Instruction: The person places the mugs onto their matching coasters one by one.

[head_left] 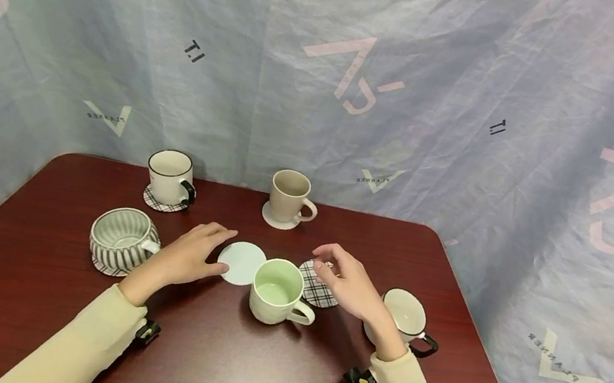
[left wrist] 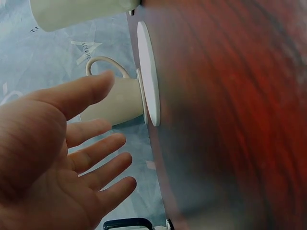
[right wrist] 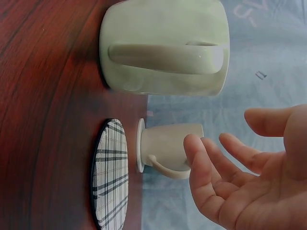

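My left hand (head_left: 186, 258) is held above the table beside a round white coaster (head_left: 241, 263), fingers spread and holding nothing. Over the edge of a plaid coaster (head_left: 318, 291) hovers my right hand (head_left: 347, 281), its fingers loosely bent around nothing. Between the hands a pale green mug (head_left: 274, 299) stands upright on the bare tabletop, handle to the right. In the right wrist view that mug (right wrist: 163, 28) is apart from the fingers, and the plaid coaster (right wrist: 111, 177) lies flat.
A striped cup (head_left: 117, 242) stands on a coaster at left. At the back are a white mug with black handle (head_left: 167, 180) and a beige mug (head_left: 287, 198), both on coasters. Another white mug (head_left: 405, 312) sits by my right wrist. A grey curtain (head_left: 322, 88) hangs behind the table.
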A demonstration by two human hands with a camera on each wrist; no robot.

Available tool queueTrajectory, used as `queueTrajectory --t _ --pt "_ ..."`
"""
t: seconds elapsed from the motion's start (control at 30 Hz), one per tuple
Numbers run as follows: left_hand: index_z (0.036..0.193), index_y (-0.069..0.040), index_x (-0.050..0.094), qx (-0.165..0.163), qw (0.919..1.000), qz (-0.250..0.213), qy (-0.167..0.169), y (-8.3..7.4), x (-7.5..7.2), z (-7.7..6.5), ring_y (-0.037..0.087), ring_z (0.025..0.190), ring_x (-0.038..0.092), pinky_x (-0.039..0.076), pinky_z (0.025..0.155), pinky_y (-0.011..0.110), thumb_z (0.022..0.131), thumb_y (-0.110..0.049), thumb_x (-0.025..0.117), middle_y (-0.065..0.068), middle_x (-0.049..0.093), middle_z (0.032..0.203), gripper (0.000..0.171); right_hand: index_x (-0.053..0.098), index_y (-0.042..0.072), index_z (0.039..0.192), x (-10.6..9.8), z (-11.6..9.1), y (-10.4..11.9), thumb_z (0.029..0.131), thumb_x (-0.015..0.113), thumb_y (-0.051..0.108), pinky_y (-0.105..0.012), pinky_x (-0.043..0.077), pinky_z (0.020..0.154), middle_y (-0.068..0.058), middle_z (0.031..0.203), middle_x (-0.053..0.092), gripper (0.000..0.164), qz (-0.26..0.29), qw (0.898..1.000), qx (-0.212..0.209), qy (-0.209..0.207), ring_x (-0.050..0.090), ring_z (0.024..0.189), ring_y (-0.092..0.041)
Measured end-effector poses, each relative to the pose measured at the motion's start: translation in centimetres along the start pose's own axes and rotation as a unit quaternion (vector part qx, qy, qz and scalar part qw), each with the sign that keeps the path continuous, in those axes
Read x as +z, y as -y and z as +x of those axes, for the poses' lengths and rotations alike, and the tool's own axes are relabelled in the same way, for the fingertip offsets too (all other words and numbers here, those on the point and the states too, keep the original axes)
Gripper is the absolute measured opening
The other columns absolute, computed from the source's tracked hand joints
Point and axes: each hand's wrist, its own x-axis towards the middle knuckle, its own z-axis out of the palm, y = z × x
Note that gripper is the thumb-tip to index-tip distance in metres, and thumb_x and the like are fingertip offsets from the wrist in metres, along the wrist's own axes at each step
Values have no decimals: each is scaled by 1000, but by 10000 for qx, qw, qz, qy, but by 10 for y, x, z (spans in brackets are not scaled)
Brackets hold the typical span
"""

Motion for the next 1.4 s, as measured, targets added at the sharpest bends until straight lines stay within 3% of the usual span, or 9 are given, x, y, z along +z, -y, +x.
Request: queueTrajectory --t 0.17,0.3,0.57,1.0,1.13,1.4 --pt "149 2 57 -57 9999 -12 91 0 0 1 43 132 56 46 111 59 92 -20 84 20 61 138 67 64 15 132 0 0 -2 107 63 21 -33 57 79 -6 121 71 26 -43 10000 -37 17 75 96 -29" --pt "149 3 56 -70 9998 -22 172 0 1 1 43 132 56 46 111 59 92 -19 83 21 61 139 67 64 13 131 -1 1 -3 107 62 21 -32 57 78 -11 122 71 26 -88 9999 -116 58 75 94 -31" --pt "146 5 59 -43 9998 -51 187 -3 2 2 44 130 57 48 110 59 91 -19 84 22 62 137 65 64 14 132 -3 3 -6 108 62 22 -32 58 80 -4 124 70 26 -98 9998 -37 183 75 99 -35" --pt "144 7 60 -76 9993 4 368 1 4 2 44 129 57 48 109 58 91 -19 83 23 62 136 63 65 13 131 -8 -2 -4 108 61 24 -35 58 83 -10 125 71 26 -120 9992 -47 381 75 101 -35" --pt "144 7 60 -111 9990 1 430 2 4 2 44 130 56 47 110 58 92 -19 81 23 61 137 62 65 13 129 -10 -1 -4 108 61 23 -34 58 83 -12 120 72 24 -187 9989 -103 413 75 99 -34" --pt "143 9 60 -168 9987 53 487 1 2 1 45 130 56 47 111 58 92 -19 80 24 61 137 61 67 14 127 -10 0 -3 107 62 22 -32 55 79 -3 98 73 22 -219 9979 -138 597 75 92 -34"
